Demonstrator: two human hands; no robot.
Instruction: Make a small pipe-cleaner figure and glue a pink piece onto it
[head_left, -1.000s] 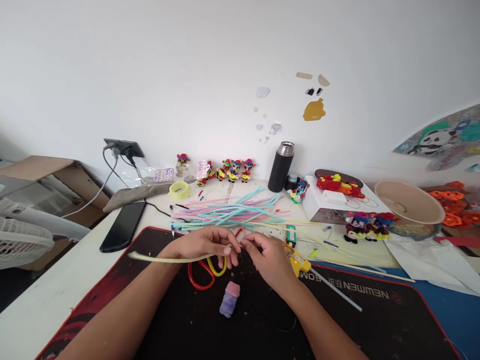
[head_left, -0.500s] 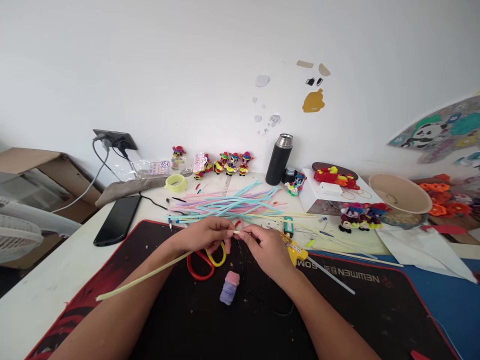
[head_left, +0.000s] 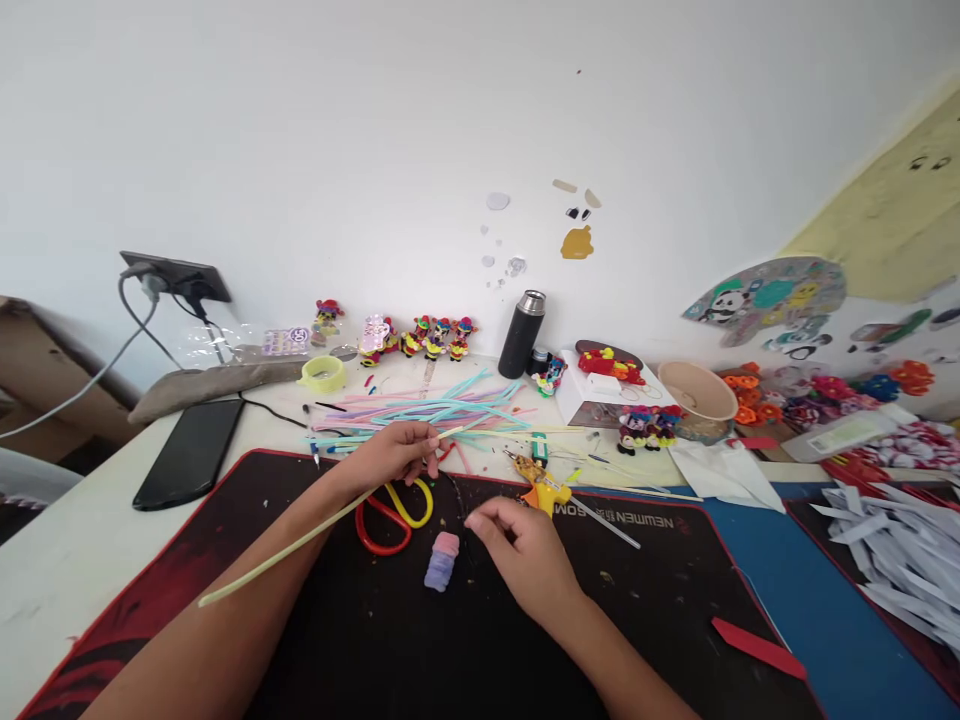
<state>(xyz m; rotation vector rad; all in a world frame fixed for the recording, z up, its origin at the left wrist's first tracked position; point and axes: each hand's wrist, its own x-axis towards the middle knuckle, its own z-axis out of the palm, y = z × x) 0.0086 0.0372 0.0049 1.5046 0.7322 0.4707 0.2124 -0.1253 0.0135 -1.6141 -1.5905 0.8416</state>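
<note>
My left hand (head_left: 401, 455) is closed on a pale yellow pipe cleaner (head_left: 289, 548). Its short end pokes past the fingertips, while the long end trails back over the forearm. My right hand (head_left: 517, 545) hovers lower over the black mat, apart from the pipe cleaner. Its thumb and index finger are drawn together; anything between them is too small to make out. A coiled pink and purple fuzzy piece (head_left: 442, 560) lies on the mat between my hands. Under my left hand are scissors (head_left: 382, 525) with red and yellow handles, their blades hidden.
Loose pastel pipe cleaners (head_left: 442, 405) lie behind the mat (head_left: 600, 640). A yellow glue gun (head_left: 551, 492) with its clear stick is beyond my right hand. A black flask (head_left: 521, 340), small fuzzy figures (head_left: 435, 340), a phone (head_left: 191, 455) and white strips (head_left: 892, 560) surround the workspace.
My right hand has come off the pipe cleaner and moved down, away from my left hand. My left hand keeps its hold. The view has turned to the right.
</note>
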